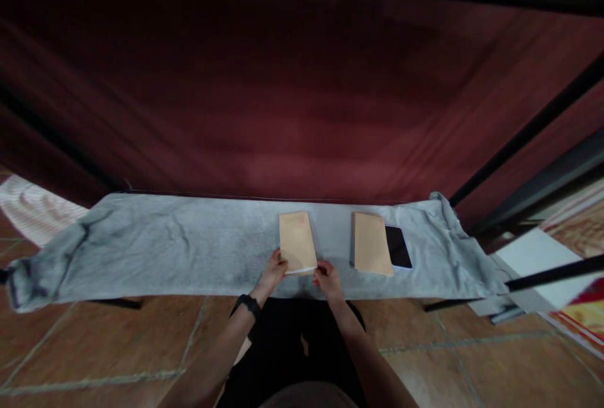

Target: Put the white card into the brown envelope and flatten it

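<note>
A tan paper envelope (297, 239) lies on the grey cloth in front of me, with a thin white strip along its near edge. My left hand (274, 269) pinches its near left corner. At the near right corner, the fingers of my right hand (326, 277) are closed on the same envelope. To the right, a stack of similar tan envelopes (372, 243) rests on the cloth. Partly beside and under that stack is a dark flat device with a pale edge (399, 247); neither hand touches it.
The grey cloth (155, 247) covers a long narrow surface. Behind it hangs dark red fabric (302, 112) between black bars. White panels (542, 269) stand at the right, a striped cloth (40, 209) lies at the far left, and brown floor tiles (141, 339) show below.
</note>
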The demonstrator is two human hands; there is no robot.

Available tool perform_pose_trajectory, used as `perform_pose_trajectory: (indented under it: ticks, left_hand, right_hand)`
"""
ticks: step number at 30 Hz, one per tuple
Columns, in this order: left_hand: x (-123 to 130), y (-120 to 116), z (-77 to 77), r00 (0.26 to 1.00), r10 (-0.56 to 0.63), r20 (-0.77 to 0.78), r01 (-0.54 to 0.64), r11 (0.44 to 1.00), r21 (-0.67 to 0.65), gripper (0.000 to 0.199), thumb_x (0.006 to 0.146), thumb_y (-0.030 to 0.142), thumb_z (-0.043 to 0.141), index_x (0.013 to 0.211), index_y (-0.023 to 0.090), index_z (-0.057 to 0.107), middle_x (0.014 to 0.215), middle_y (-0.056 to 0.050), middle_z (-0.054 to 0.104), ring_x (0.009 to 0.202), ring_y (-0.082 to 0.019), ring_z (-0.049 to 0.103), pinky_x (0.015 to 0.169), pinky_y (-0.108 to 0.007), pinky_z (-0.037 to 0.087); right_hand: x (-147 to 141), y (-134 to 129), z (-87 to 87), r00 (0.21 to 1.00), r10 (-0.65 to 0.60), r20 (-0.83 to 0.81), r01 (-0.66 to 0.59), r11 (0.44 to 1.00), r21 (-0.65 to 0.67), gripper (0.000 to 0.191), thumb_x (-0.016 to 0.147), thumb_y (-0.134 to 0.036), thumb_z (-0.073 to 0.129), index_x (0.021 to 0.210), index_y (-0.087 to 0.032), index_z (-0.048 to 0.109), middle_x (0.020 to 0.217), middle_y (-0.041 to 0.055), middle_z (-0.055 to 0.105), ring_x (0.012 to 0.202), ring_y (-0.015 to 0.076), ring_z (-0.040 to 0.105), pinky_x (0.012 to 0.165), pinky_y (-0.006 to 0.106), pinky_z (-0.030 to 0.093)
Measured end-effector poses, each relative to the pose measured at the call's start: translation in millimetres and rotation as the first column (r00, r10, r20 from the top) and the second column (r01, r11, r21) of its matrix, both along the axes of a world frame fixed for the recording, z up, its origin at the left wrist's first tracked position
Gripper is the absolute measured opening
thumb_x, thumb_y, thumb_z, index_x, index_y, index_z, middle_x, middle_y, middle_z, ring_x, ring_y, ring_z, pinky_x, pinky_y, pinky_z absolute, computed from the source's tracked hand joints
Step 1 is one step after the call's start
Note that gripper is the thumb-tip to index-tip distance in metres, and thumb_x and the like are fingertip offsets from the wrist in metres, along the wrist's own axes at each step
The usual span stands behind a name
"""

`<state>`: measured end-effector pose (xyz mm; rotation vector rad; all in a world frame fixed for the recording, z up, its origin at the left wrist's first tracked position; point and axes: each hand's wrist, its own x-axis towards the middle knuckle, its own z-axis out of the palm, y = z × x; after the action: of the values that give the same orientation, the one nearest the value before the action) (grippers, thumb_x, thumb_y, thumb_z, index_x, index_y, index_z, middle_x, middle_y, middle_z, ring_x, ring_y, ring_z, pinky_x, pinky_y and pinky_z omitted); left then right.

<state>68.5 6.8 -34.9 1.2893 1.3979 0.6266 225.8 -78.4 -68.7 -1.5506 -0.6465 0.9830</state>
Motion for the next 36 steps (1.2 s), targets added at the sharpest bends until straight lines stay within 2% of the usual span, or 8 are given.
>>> perform_pose_trajectory:
  ticks: [4,7,12,15,18,29,33,36]
  left_hand:
    - [-6.5,0.0,-8.7,0.983,-0.008,-0.181,0.054,0.966,0.252,0.059,0.078,0.009,0.051,0.136,0.019,0.046,0.102,-0.006,0.067,0.092,-0.021,0.066,0.082,-0.032,0.052]
    - [-10.6,-3.0,-13.5,0.9,-0.016,-0.435,0.214,0.887,0.409,0.056,0.082,0.01,0.05,0.136,0.018,0.047,0.116,-0.01,0.062,0.103,-0.022,0.064,0.093,-0.035,0.051]
    - [-14.0,-15.3,-13.4,0.847,-0.052,-0.528,0.299,0.869,0.395,0.048,0.087,0.013,0.049,0.135,0.02,0.051,0.133,-0.012,0.053,0.107,-0.022,0.063,0.093,-0.034,0.05]
    - [-14.6,-21.9,-11.7,0.804,-0.12,-0.583,0.439,0.781,0.444,0.046,0.091,0.018,0.048,0.137,0.023,0.051,0.145,-0.011,0.047,0.124,-0.026,0.054,0.103,-0.04,0.045]
    - [-14.8,-23.3,-9.3,0.724,-0.187,-0.663,0.59,0.666,0.456,0.042,0.092,0.021,0.049,0.134,0.025,0.055,0.146,-0.009,0.05,0.132,-0.028,0.048,0.107,-0.046,0.041]
    - [-23.4,-20.7,4.7,0.628,-0.324,-0.707,0.731,0.557,0.394,0.056,0.083,-0.004,0.039,0.128,0.024,0.059,0.14,-0.01,0.057,0.135,-0.023,0.048,0.111,-0.043,0.037]
    - [-22.8,-19.5,7.9,0.582,-0.314,-0.75,0.761,0.535,0.367,0.048,0.089,0.004,0.039,0.13,0.022,0.058,0.14,-0.01,0.057,0.133,-0.024,0.049,0.111,-0.044,0.037]
    - [-15.0,-7.7,9.3,0.612,-0.339,-0.715,0.754,0.522,0.398,0.037,0.096,0.02,0.042,0.127,0.021,0.06,0.137,-0.011,0.059,0.13,-0.025,0.051,0.112,-0.044,0.035]
  right_hand:
    - [3.5,-2.6,-1.2,0.988,0.018,0.151,-0.014,1.0,-0.023,0.024,0.073,-0.039,0.058,0.089,-0.022,0.063,0.063,-0.0031,0.059,0.051,0.0148,0.053,0.047,0.027,0.048]
    - [7.2,-1.4,0.6,0.957,0.011,0.289,-0.009,1.0,-0.01,0.015,0.076,-0.028,0.058,0.089,-0.023,0.065,0.08,0.0029,0.066,0.07,0.0192,0.061,0.066,0.03,0.052]
    - [11.8,4.6,2.1,0.759,0.095,0.644,-0.18,0.981,0.068,0.023,0.085,-0.017,0.051,0.097,-0.025,0.069,0.1,0.0072,0.068,0.101,0.024,0.062,0.095,0.036,0.046]
    - [14.0,7.3,-1.2,0.66,0.129,0.74,-0.292,0.952,0.095,0.027,0.086,-0.014,0.049,0.102,-0.023,0.069,0.103,0.0081,0.068,0.103,0.0231,0.061,0.095,0.037,0.047]
    - [16.4,7.3,-5.2,0.64,0.117,0.759,-0.314,0.942,0.12,0.029,0.086,-0.012,0.049,0.105,-0.021,0.069,0.105,0.0088,0.069,0.103,0.0224,0.061,0.094,0.038,0.048]
    - [16.4,0.7,-11.0,0.51,0.174,0.842,-0.395,0.917,0.05,0.037,0.093,-0.014,0.045,0.124,-0.021,0.064,0.134,0.0082,0.062,0.123,0.0224,0.054,0.105,0.042,0.041]
    - [15.6,1.2,-7.9,0.47,0.212,0.857,-0.417,0.909,0.004,0.04,0.093,-0.011,0.045,0.126,-0.023,0.064,0.135,0.0063,0.063,0.121,0.0215,0.056,0.103,0.04,0.042]
    - [14.7,1.5,-6.4,0.468,0.213,0.858,-0.409,0.913,-0.004,0.041,0.092,-0.01,0.046,0.125,-0.024,0.065,0.133,0.0061,0.065,0.119,0.0216,0.057,0.101,0.04,0.043]
